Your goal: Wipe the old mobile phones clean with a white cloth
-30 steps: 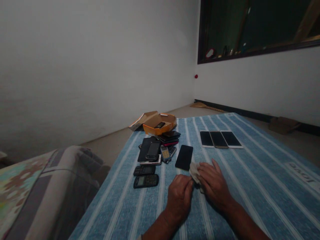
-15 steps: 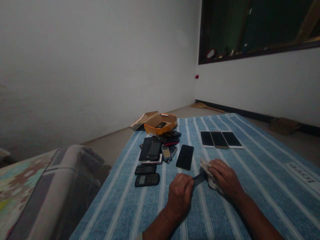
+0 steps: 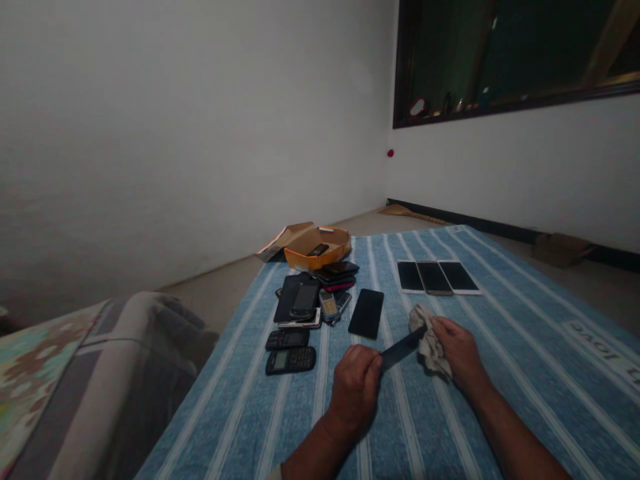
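Observation:
My left hand (image 3: 357,381) is closed on the near end of a dark, slim phone (image 3: 400,353), tilted and seen nearly edge-on. At the phone's far end, my right hand (image 3: 457,350) grips a crumpled pale cloth (image 3: 431,347), which bunches around that end. A black smartphone (image 3: 367,313) lies flat on the striped blue cloth (image 3: 345,427), just beyond my left hand. Two black keypad phones (image 3: 291,361) lie to the left, one behind the other. Three phones with white or gold frames (image 3: 435,277) form a row beyond my right hand.
An open orange cardboard box (image 3: 300,259) with a phone inside stands at the far end. Before it sits a pile of several phones (image 3: 305,298). A fabric-covered piece of furniture (image 3: 125,360) is at the left. White walls (image 3: 200,120) rise behind.
My right hand and the cloth have shifted slightly right along the phone, baring more of its dark surface. My left hand still holds its end. The view has turned slightly.

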Motion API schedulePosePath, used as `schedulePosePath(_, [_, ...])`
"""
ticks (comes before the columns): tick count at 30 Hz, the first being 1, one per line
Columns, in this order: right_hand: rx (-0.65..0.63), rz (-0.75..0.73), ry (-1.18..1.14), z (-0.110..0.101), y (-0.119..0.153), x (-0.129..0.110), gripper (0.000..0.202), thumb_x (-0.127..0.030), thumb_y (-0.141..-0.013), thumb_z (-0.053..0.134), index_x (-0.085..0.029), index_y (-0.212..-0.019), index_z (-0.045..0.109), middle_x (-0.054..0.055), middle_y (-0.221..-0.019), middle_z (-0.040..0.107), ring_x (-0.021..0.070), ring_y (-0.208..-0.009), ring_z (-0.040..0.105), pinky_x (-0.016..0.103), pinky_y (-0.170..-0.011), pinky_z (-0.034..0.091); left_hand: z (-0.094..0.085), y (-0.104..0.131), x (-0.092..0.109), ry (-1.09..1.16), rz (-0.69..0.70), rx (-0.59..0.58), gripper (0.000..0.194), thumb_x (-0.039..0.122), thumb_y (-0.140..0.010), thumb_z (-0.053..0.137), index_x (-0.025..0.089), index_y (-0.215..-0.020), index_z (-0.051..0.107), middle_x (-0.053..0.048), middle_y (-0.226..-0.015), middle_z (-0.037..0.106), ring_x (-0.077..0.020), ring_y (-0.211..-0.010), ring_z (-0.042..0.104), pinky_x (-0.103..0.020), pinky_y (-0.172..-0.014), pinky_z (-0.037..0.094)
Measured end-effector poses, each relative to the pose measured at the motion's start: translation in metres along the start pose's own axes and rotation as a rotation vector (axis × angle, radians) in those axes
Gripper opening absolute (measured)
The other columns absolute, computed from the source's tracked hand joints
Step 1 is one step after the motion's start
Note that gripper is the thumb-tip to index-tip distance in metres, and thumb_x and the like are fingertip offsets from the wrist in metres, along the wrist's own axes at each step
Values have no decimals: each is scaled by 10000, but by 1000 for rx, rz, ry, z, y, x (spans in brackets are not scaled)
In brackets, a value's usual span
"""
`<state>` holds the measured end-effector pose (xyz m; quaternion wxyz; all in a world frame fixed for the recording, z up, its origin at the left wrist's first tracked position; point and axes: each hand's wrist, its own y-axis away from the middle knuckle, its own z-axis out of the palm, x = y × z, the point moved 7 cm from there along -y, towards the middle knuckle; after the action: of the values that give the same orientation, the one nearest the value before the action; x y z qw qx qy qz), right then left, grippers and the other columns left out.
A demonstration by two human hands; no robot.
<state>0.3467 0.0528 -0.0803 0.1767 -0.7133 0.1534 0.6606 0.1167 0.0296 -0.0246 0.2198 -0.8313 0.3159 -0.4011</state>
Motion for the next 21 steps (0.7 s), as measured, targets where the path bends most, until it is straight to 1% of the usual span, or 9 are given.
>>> schedulePosePath(4, [-41,-41,14,1,3,-2,431,-584,-747,640,-158,-710,696,-3,-598,592,148,-558,520,243,-538,413,0,1,-1,-5,1,3,250,196,-978,415,173,-826,613,-58,-727,636,-185,-699,602,-293,-629,487])
schedulePosePath(7, [-73,-71,30,4,4,-4,411,-564,-751,648,-160,-754,726,12,-652,635,169,-614,561,250,-580,436,0,0,-1,1,0,14,252,191,-974,415,173,-826,617,-55,-727,637,-183,-698,606,-291,-632,490])
schedulePosePath(10, [-67,-55,19,4,4,-2,429,-565,-751,647,-152,-804,747,31,-699,669,187,-647,587,261,-596,450,-1,-1,-2,12,-8,21,239,191,-968,430,175,-833,626,-54,-734,646,-184,-709,617,-287,-634,495])
schedulePosePath(13, [-63,-15,0,3,4,0,459,-581,-739,652,-141,-824,752,33,-682,666,183,-616,580,262,-574,445,-2,-1,-3,21,-22,15,227,191,-964,444,176,-839,632,-55,-743,655,-186,-723,628,-284,-637,499])
schedulePosePath(15, [-102,12,-20,3,4,2,485,-591,-726,666,-134,-862,756,33,-680,669,179,-600,576,261,-563,441,-2,-1,-2,21,-27,11,227,192,-965,443,176,-840,632,-58,-750,657,-188,-732,630,-285,-642,500])
schedulePosePath(18, [-179,37,-30,3,3,4,513,-588,-722,684,-131,-941,762,43,-721,692,183,-629,596,257,-580,448,-1,0,-1,16,-22,10,234,194,-967,438,178,-834,631,-61,-754,657,-189,-734,629,-288,-643,501])
schedulePosePath(21, [-198,39,-8,0,2,4,504,-574,-718,699,-142,-969,768,45,-746,708,184,-662,611,249,-603,457,-2,1,0,9,-9,21,234,191,-966,438,180,-830,629,-56,-740,653,-187,-717,625,-290,-638,504])
